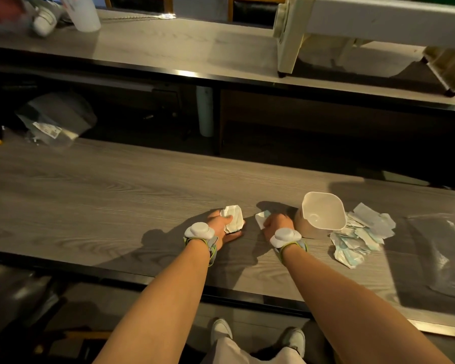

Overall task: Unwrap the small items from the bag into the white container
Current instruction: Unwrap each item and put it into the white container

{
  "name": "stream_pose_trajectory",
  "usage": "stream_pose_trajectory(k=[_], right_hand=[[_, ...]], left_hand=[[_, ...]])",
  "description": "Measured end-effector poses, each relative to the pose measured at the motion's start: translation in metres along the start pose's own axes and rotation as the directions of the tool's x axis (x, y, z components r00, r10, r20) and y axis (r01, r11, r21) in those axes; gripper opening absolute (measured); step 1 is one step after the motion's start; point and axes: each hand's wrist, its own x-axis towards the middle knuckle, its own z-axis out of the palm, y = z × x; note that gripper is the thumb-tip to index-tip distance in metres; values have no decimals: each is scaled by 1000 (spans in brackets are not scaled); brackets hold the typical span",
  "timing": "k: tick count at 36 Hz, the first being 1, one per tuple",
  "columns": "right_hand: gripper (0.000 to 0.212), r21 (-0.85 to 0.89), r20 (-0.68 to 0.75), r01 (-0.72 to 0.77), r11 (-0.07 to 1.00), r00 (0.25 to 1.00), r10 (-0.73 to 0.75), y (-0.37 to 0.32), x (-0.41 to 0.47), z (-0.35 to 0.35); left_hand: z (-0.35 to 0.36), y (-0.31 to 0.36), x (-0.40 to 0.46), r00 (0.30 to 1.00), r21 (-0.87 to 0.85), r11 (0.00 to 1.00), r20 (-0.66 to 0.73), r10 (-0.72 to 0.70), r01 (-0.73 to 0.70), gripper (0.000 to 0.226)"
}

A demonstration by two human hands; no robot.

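While both hands work at the near table edge, each grips torn white wrapping

Nearest are two shoes [221, 329] on the floor and both bare forearms, each wrist wearing a white tracker [199, 230]. On the grey table [90, 195], the left hand [220, 227] has thumb and fingers curled round a crumpled white wrapper [233, 218], and the right hand [275, 224] pinches a smaller torn piece [262, 218] in closed fingers. Just right of that hand sits the white container [322, 214], tilted toward me, its contents hard to make out. Beside it lies a heap of spent wrappers [360, 237], then a clear bag [441, 248] further right. Further off on the far left lies another bag [55, 119], and beyond it a second table [168, 46]
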Motion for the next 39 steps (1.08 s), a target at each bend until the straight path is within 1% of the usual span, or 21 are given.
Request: stream_pose_trajectory(k=[3,5,7,8,9,11,12,13,14,16,17,20,22,24,26,27,29,30,34,36,39], right_hand=[[22,2,74,8,1000,997,-8,2,-4,-5],[25,50,84,-4,999,996,0,5,-5,-6],[21,157,69,-22,987,998,11,6,-10,-6],[15,265,51,-35,964,998,23,6,-12,-6],[10,406,33,-45,913,999,34,5,-14,-6],[19,672,3,-27,740,999,34,-1,-18,-7],[23,765,-4,-11,644,1000,22,-3,-21,-9],[24,817,-4,-3,577,1000,11,-5,-26,-12],[23,841,7,-5,541,1000,-3,-8,-29,-17],[21,860,50,-23,509,998,-40,-13,-34,-22],[21,854,62,-20,520,996,-63,-13,-35,-25],[24,804,99,-13,595,989,-112,-11,-36,-31],[27,744,122,14,668,980,-157,-8,-37,-35],[25,678,124,49,733,976,-179,-5,-37,-41],[21,632,79,98,769,979,-190,0,-38,-55],[18,590,35,145,794,978,-205,3,-39,-65],[14,544,-47,216,811,973,-227,3,-35,-80],[13,555,-78,227,801,972,-221,7,-33,-91],[15,604,-158,249,757,968,-193,33,-28,-134],[18,593,-215,231,771,969,-125,52,-22,-147],[23,552,-249,152,820,968,-11,91,-21,-165]], left_hand=[[2,-5,-4,1000,-10,1000,16,2,-2,38],[4,-7,-5,1000,-2,1000,19,1,-1,40],[6,-8,-6,1000,7,1000,3,6,-6,40],[7,-9,-9,1000,0,1000,-2,8,-7,40],[9,-10,-10,1000,-6,1000,-6,8,-8,40],[11,-11,-13,999,12,1000,-37,3,-2,40],[13,-13,-15,999,17,1000,-43,-1,2,41],[16,-14,-16,999,20,1000,-41,2,-1,41],[19,-15,-16,999,20,1000,-37,0,1,40],[24,-14,-19,1000,4,1000,-26,-9,9,34],[28,-15,-22,1000,-2,1000,4,-9,9,33],[38,-13,-26,995,-37,999,100,12,-8,41],[47,-13,-32,994,-69,998,111,21,-14,39],[56,-14,-31,995,-46,997,79,68,-64,29],[65,-12,-31,993,-34,993,12,115,-115,23],[70,-11,-31,993,-49,992,-23,114,-115,22],[74,-6,-32,992,-89,989,-44,117,-121,30],[82,-4,-34,992,-92,988,-25,126,-127,33],[119,4,-40,983,-118,980,63,170,-162,33],[141,10,-46,973,-107,978,125,193,-180,31],[183,10,-54,958,-50,981,212,192,-185,28]])
